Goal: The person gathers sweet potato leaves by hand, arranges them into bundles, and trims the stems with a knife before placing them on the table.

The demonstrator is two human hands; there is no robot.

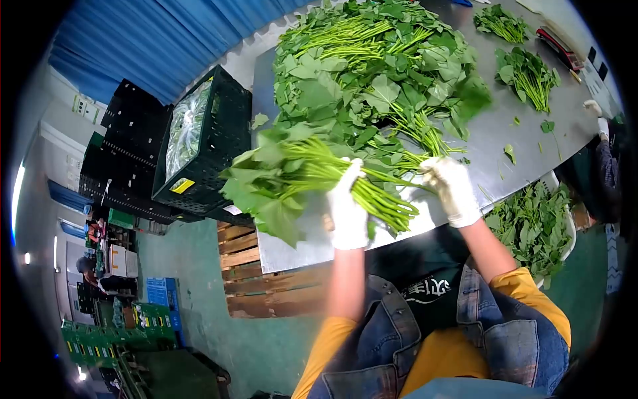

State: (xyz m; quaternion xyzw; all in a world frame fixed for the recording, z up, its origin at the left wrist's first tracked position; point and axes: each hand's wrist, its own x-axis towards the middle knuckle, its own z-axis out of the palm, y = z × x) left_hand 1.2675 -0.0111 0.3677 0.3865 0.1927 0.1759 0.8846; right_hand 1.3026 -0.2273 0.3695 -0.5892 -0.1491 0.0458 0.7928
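Observation:
My left hand (348, 209), in a white glove, is wrapped round a bunch of leafy greens (286, 176) that looks like sweet potato leaves. Its leaves point left, and the cut stem ends (392, 206) stick out to the right. The bunch is held above the near edge of the metal table and is slightly blurred. My right hand (453, 191), also gloved in white, is beside the stem ends with its fingers curled together. A thin stem runs from the bunch to these fingers. Behind both hands lies a large heap of the same greens (379, 73).
Two small bunches (530, 78) lie on the metal table (495, 143) at right, near a red-and-black tool (559, 48). A white tub (570, 229) of greens stands below. At left are a dark crate (229, 126) with a plastic-wrapped load and a wooden pallet (242, 272).

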